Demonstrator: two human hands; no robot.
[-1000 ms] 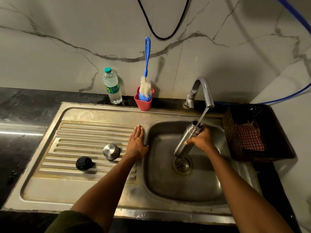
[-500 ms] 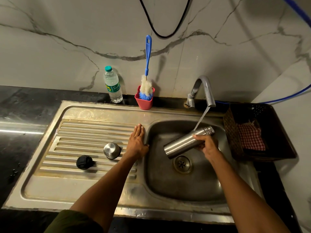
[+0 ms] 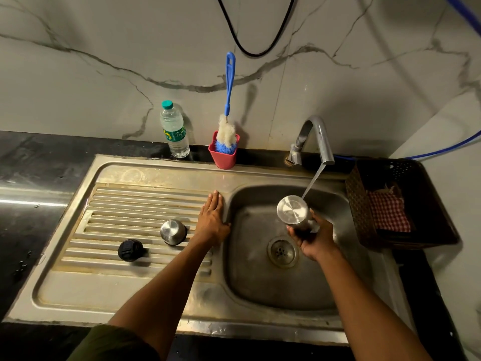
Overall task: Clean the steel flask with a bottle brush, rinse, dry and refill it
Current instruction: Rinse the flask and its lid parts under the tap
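Sink [image 3: 161,295]: steel, set in your dark counter; tap [image 3: 318,136] running.
Flask [image 3: 295,213]: upturned over the basin, base toward you.
Right hand [image 3: 316,237]: your fingers curl round the flask.
Left hand [image 3: 212,221]: flat on the drainboard, fingers straight, together.
Brush [image 3: 229,100]: standing in the red cup [image 3: 223,158].

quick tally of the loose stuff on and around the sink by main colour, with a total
Steel: 2, the flask and the steel cap
Black: 2, the black stopper and the basket
Blue: 1, the bottle brush
Red: 2, the red cup and the checked cloth
Clear: 1, the water bottle
Total: 8
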